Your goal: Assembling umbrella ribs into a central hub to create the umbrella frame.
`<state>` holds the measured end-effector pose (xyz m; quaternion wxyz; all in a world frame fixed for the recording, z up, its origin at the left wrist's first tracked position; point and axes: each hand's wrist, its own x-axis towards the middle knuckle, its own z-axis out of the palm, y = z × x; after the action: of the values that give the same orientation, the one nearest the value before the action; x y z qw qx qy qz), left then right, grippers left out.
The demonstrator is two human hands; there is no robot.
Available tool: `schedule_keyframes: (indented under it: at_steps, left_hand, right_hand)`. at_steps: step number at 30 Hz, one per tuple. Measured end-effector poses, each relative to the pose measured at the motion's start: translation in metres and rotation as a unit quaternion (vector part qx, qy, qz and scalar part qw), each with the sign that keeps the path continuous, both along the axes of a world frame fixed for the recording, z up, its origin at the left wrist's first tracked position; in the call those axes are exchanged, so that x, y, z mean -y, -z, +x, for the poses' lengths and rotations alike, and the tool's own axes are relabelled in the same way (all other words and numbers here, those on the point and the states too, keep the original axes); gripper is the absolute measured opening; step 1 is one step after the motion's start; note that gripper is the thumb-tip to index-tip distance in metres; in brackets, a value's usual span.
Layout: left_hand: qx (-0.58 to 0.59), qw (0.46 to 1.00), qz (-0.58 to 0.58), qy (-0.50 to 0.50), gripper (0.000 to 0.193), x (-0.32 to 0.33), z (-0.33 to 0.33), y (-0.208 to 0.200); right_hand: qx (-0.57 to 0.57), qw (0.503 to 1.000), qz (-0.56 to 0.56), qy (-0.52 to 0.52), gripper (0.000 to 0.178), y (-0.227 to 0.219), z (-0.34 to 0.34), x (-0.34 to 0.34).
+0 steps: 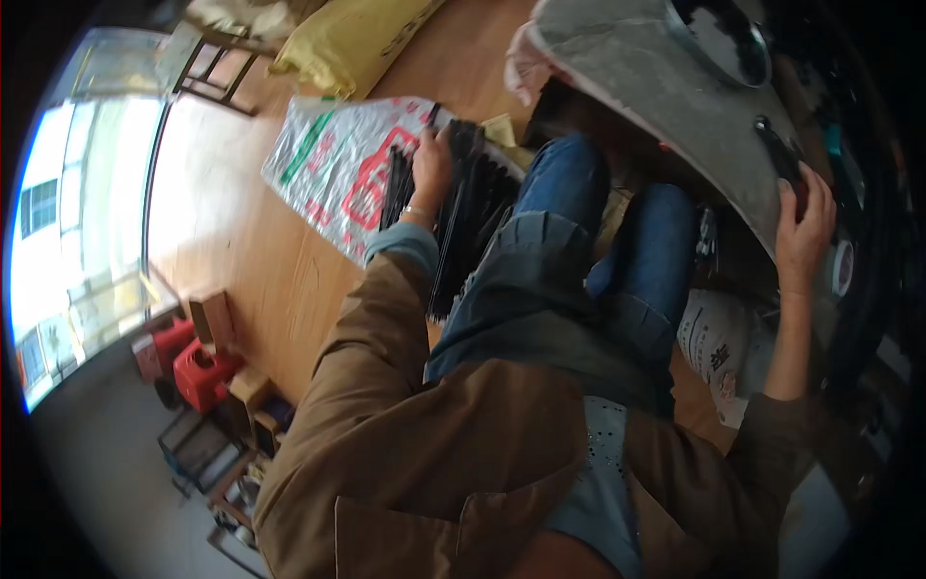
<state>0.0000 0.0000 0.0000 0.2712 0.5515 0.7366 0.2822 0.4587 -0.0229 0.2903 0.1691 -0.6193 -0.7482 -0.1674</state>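
Left hand (431, 174) curls over black strips (473, 198), grip unclear, likely laid alongside for reach; right hand (806, 227) pinches a dark tool (776, 150).

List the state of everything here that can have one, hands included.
Left hand: fingers bent, at the black strips; grip unclear
Black strips: loose, bunched roughly lengthwise
Silver sack: spread flat, partly covered by the strips
Right hand: fingers at a black tool; grip unclear
Black tool: over the grey table, partly hidden
Yellow sack: lying on the floor
Brown jacket: open in front
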Motion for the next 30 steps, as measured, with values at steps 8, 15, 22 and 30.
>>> schedule_keyframes:
  at_steps: [8, 15, 22, 30]
  left_hand:
    - [-0.403, 0.891, -0.131, 0.165, 0.052, -0.027, -0.045, 0.101]
    - [-0.104, 0.991, -0.084, -0.027, 0.076, -0.009, 0.012, 0.046]
    - [-0.047, 0.989, -0.137, -0.008, 0.074, 0.045, 0.005, 0.030]
    - [0.027, 0.991, -0.130, 0.010, 0.066, 0.072, -0.003, 0.000]
  right_hand:
    - [-0.066, 0.994, 0.089, -0.014, 0.033, -0.018, -0.026, -0.014]
    - [0.010, 0.983, 0.170, 0.064, 0.017, -0.064, 0.056, 0.023]
    - [0.041, 0.890, 0.040, 0.453, 0.017, -0.067, 0.289, 0.041]
    - [0.025, 0.821, 0.153, 0.550, 0.046, -0.099, 0.326, 0.046]
